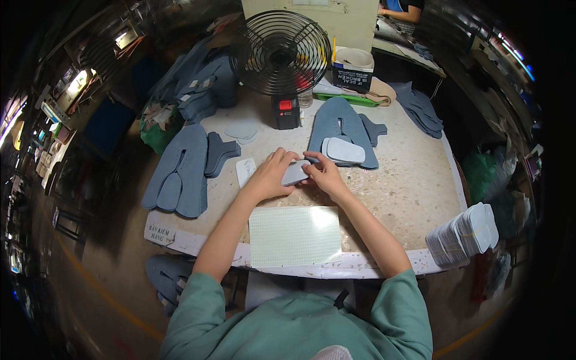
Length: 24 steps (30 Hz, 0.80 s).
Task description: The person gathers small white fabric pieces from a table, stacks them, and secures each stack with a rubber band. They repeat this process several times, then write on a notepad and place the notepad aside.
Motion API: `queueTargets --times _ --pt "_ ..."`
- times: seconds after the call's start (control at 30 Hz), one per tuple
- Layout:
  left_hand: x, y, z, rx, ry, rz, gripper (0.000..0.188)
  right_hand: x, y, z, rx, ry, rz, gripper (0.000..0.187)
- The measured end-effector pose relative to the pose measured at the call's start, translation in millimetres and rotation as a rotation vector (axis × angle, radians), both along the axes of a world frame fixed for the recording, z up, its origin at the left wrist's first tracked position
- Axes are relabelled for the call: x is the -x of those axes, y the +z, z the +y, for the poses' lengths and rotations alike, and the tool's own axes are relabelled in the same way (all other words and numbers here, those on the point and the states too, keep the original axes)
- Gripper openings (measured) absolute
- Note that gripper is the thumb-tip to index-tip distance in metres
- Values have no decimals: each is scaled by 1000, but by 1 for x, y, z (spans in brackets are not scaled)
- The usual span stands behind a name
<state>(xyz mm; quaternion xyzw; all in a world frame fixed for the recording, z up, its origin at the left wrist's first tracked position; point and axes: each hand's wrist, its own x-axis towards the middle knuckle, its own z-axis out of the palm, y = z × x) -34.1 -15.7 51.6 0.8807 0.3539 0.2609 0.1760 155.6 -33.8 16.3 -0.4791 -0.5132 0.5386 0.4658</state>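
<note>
Over the middle of the table, my left hand (270, 175) and my right hand (326, 174) grip a small stack of pale grey flat pieces (294, 173) between them. The fingers of both hands close round its edges. Just beyond my right hand, more pale rounded pieces (345, 150) lie on a stack of blue-grey shoe uppers (330, 117). Another stack of blue-grey shoe uppers (162, 168) lies to the left. A white card (245, 171) is beside my left hand. Nearer to me lies a pale gridded sheet (294, 237).
A black caged fan (280, 57) stands at the back, near a white bucket (354, 58) and a green tray (348, 99). Banded pale pieces (459, 237) stand at the right front edge. More blue-grey pieces (420, 108) lie far right. A person (402, 12) sits beyond.
</note>
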Motion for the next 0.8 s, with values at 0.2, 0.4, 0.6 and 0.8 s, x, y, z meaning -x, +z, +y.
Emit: queueTargets --times 0.2,0.4,0.6,0.8 --pt "9 -9 18 127 188 -279 40 -60 38 19 -408 -232 -603 23" --pt "10 -18 28 1011 136 -1167 41 -113 26 25 -93 -379 -1081 53" --pt "12 -38 37 1366 122 -1464 38 -125 13 35 36 -294 -923 68" --pt "11 -47 41 1474 215 -1466 37 -125 12 37 -17 -323 -845 62"
